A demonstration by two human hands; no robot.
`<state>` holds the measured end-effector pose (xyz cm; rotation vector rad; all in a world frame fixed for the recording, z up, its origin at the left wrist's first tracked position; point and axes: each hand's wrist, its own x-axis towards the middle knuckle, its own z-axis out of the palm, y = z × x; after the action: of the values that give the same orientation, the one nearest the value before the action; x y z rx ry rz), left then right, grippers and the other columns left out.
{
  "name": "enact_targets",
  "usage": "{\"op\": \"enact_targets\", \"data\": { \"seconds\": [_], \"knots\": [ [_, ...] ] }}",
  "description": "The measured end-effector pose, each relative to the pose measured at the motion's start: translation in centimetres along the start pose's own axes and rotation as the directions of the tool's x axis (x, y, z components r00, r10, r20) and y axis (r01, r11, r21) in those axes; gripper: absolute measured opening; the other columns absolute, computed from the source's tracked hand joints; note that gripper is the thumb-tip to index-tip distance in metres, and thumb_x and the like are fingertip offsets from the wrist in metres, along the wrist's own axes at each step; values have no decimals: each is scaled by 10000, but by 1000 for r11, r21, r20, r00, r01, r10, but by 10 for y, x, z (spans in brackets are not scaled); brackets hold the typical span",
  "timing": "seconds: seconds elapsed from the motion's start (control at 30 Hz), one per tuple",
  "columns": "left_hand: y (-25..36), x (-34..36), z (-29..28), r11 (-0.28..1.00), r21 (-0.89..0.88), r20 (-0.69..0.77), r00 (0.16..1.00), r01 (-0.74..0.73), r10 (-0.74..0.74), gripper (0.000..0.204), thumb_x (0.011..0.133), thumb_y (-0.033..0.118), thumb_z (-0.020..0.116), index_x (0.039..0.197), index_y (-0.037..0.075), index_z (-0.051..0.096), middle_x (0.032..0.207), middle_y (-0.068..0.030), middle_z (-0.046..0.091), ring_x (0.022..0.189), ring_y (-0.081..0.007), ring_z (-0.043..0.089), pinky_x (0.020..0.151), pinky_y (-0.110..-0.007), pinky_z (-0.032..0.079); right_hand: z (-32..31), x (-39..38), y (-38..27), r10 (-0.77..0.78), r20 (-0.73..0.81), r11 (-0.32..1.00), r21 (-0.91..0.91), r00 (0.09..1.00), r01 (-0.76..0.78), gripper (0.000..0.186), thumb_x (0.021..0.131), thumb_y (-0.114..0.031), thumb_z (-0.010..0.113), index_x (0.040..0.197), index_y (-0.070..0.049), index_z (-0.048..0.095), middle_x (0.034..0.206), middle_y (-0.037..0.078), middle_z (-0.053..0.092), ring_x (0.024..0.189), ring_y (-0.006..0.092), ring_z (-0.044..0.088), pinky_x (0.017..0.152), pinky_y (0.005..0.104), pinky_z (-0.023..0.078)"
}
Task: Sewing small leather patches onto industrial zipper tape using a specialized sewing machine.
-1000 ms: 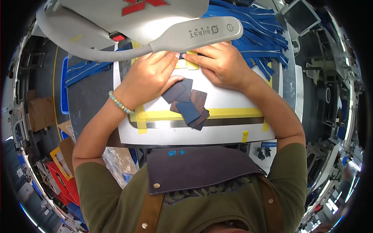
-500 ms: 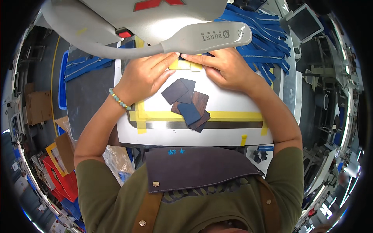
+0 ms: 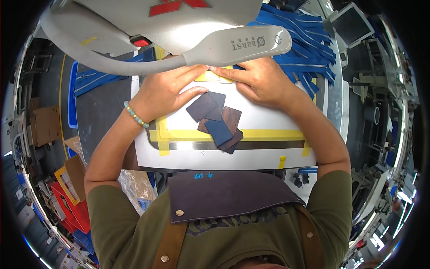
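"Just above the middle of the frame, how do we find the fingers?"

"On the left hand [image 3: 163, 92] we see them stretched forward and close together, with the thumb spread well away below. Its tip is just beside the upper corner of a dark purple card [image 3: 200, 107]; whether it touches, we cannot tell."

"And the right hand [image 3: 264, 80]?"

"There we see the index finger reaching toward the left of the frame, its tip nearly meeting the left fingertips above the yellow pieces [image 3: 207, 77]. The thumb lies lower, with a gap between. Other fingers run up behind the grey lamp head [image 3: 237, 44], so we cannot tell how far they curl."

"Do we see what they hold?"

"Only a sliver of blue material [image 3: 239, 67], at upper centre by the right index finger, below the lamp head. We cannot tell whether either hand grips it."

"What else do we have close by?"

"At the centre of the frame, below the hands, we find overlapping cards on the white board [image 3: 268, 112], among them a brown one [image 3: 232, 117] and a blue one [image 3: 218, 131]. Yellow tape [image 3: 273, 133] crosses the board there. At upper right we see heaped blue zipper strips [image 3: 295, 36], and at upper left more blue strips [image 3: 96, 83]"
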<state>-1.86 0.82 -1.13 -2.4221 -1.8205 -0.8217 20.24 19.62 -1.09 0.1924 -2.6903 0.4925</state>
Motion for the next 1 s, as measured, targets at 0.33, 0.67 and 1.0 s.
{"op": "enact_targets", "data": {
  "seconds": [0.33, 0.67, 1.0],
  "knots": [
    [-1, 2, 6, 989, 131, 21, 998, -68, 65, 392, 989, 340, 747, 1250, 47, 759, 1144, -74, 780, 934, -234, 736, 809, -362, 598, 4, 2, -8, 74, -20, 996, 50, 997, -73, 431, 830, -11, 708, 1253, -70, 760, 1368, 128, 667, 1267, 348, 608, 1071, 484, 475],
    [11, -5, 0, 978, 203, -116, 991, -40, 65, 347, 906, 159, 802, 1220, 18, 754, 1109, -100, 747, 963, -279, 695, 852, -392, 559, 2, 3, -10, 18, -76, 1000, -20, 997, -20, 359, 840, -43, 728, 1194, -43, 781, 1306, 97, 744, 1272, 288, 652, 1061, 448, 519],
    [15, -4, 0, 996, 49, -69, 996, 68, -64, 364, 922, 141, 787, 1255, 3, 738, 1207, -134, 756, 1067, -296, 717, 900, -400, 573, 5, 2, -10, -12, -93, 996, -89, 996, 4, 352, 842, -38, 727, 1190, -55, 779, 1305, 104, 743, 1271, 290, 661, 1057, 442, 533]
  ]
}}
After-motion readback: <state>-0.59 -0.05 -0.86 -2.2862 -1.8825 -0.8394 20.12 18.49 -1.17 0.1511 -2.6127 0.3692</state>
